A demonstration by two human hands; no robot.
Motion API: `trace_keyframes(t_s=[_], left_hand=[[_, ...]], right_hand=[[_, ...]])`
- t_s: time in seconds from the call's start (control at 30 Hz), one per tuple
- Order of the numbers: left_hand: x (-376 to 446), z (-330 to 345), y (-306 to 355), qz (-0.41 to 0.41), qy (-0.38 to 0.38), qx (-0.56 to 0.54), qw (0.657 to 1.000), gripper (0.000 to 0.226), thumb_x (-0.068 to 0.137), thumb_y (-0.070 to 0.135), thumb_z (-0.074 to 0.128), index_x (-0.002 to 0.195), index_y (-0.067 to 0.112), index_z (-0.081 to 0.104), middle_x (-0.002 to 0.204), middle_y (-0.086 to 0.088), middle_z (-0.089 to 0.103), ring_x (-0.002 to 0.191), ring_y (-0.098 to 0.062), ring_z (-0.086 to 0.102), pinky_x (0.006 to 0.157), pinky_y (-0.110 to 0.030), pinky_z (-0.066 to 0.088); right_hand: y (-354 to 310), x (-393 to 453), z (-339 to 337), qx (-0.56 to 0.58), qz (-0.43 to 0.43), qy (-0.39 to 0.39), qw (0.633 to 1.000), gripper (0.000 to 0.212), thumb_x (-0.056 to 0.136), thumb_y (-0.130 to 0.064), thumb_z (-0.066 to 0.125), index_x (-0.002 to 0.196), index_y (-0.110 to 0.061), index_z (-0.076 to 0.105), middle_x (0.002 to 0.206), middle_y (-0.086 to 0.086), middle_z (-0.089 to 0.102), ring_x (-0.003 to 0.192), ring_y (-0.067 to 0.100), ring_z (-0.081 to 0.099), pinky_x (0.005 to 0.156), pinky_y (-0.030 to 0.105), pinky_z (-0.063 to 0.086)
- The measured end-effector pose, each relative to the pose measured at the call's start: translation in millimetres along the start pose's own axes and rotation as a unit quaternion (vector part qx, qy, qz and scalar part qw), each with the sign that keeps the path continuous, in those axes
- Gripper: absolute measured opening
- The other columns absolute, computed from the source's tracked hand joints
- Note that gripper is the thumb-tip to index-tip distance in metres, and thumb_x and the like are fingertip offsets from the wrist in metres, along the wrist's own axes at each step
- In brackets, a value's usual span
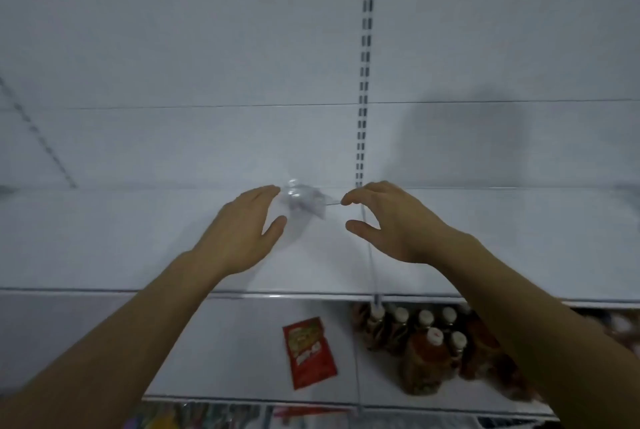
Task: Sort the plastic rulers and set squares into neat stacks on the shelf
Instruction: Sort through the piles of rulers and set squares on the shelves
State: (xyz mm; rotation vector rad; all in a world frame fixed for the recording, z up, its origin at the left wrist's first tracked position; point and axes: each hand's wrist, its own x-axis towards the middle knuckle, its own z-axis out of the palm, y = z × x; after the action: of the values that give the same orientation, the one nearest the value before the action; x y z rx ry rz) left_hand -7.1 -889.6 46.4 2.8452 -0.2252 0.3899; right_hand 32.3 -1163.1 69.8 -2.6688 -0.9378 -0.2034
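Head view: our left hand [242,231] and right hand [391,220] flank the clear plastic pieces [304,203] at the back of the white shelf [138,241]; fingers apart, loosely curved, holding nothing, right fingertips [346,200] at one thin edge. We judge it best to close in from both sides, squaring edges; the pieces look transparent, glossy, blurred, shapes indistinct; bottles [429,342] and a red packet [308,352] sit below.

A small pile of see-through plastic rulers and set squares [304,201] lies flat on the white shelf [121,241], a bit above the middle of the frame. The pieces look blurry and overlap, so they cannot be counted.
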Motion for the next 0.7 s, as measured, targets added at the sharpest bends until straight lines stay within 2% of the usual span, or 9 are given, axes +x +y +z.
trace_keyframes(t_s=[0.17, 0.27, 0.33, 0.47, 0.6, 0.7], left_hand=[[-121.0, -70.0, -118.1, -0.123, 0.045, 0.033, 0.991, 0.064, 0.102, 0.040, 0.045, 0.156, 0.011, 0.026, 0.161, -0.005, 0.031, 0.147, -0.021, 0.031, 0.118, -0.032, 0.022], [-205.2, -109.0, -176.8, -0.200, 0.061, 0.056, 0.976, 0.064, 0.103, 0.041, 0.044, 0.156, 0.011, 0.025, 0.161, -0.005, 0.029, 0.147, -0.020, 0.029, 0.118, -0.028, 0.019], [-257.2, -135.6, -209.0, -0.252, 0.074, 0.082, 0.961, 0.064, 0.103, 0.042, 0.044, 0.156, 0.012, 0.026, 0.161, -0.004, 0.030, 0.147, -0.019, 0.030, 0.117, -0.028, 0.021], [-343.4, -179.3, -260.0, -0.367, 0.106, 0.121, 0.916, 0.062, 0.101, 0.047, 0.044, 0.155, 0.021, 0.027, 0.160, 0.000, 0.032, 0.140, -0.021, 0.042, 0.116, -0.039, 0.031], [-411.1, -207.8, -300.7, -0.444, 0.109, 0.155, 0.876, 0.062, 0.100, 0.043, 0.048, 0.154, 0.018, 0.030, 0.160, -0.002, 0.032, 0.144, -0.021, 0.034, 0.119, -0.039, 0.029], [-443.7, -223.6, -337.2, -0.477, 0.103, 0.164, 0.857, 0.061, 0.101, 0.043, 0.047, 0.154, 0.018, 0.029, 0.160, -0.003, 0.031, 0.145, -0.020, 0.032, 0.118, -0.038, 0.029]], right_hand=[[-159.6, 63.8, 58.4, 0.027, -0.142, -0.018, 0.989, 0.052, 0.100, -0.047, 0.053, 0.147, -0.026, 0.045, 0.148, -0.008, 0.049, 0.136, 0.014, 0.044, 0.113, 0.031, 0.035], [-259.7, 95.9, 92.7, 0.045, -0.237, -0.068, 0.968, 0.061, 0.100, -0.051, 0.050, 0.153, -0.025, 0.035, 0.155, -0.006, 0.041, 0.141, 0.015, 0.039, 0.115, 0.038, 0.035], [-322.5, 115.3, 111.1, 0.045, -0.296, -0.109, 0.948, 0.067, 0.099, -0.055, 0.049, 0.156, -0.024, 0.029, 0.158, -0.004, 0.036, 0.142, 0.016, 0.036, 0.117, 0.038, 0.034], [-432.5, 144.1, 143.1, 0.034, -0.392, -0.146, 0.908, 0.073, 0.099, -0.057, 0.048, 0.158, -0.023, 0.022, 0.163, -0.002, 0.028, 0.146, 0.016, 0.031, 0.119, 0.035, 0.028], [-520.3, 163.2, 172.4, 0.016, -0.469, -0.176, 0.865, 0.074, 0.099, -0.055, 0.049, 0.159, -0.021, 0.020, 0.164, -0.003, 0.024, 0.148, 0.014, 0.026, 0.122, 0.032, 0.023], [-575.5, 187.3, 196.0, 0.004, -0.503, -0.178, 0.845, 0.076, 0.099, -0.057, 0.048, 0.159, -0.022, 0.018, 0.165, -0.003, 0.022, 0.150, 0.014, 0.024, 0.123, 0.035, 0.023]])
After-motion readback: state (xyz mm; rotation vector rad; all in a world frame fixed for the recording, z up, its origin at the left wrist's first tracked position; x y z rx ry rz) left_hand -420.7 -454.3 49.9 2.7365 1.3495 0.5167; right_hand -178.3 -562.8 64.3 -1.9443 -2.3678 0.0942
